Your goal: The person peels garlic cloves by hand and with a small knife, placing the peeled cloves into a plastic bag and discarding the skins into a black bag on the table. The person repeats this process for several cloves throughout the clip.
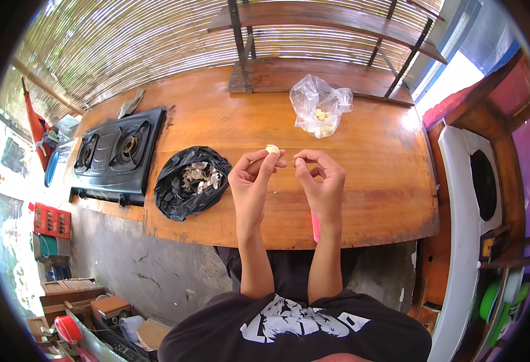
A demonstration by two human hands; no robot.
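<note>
Between its thumb and fingers, my left hand holds a pale garlic clove above the wooden table. My right hand, a little to the right, pinches a small thin scrap, perhaps peel, at its fingertips. To the left of my hands lies an open black plastic bag with papery garlic skins in it. Beyond my right hand is a clear plastic bag holding pale cloves. A pink object, possibly a knife handle, is partly hidden beside my right forearm.
A black two-burner gas stove stands to the left of the black bag. Wooden shelves on a metal frame stand at the table's far edge, before a bamboo wall. A white appliance or panel is on the right.
</note>
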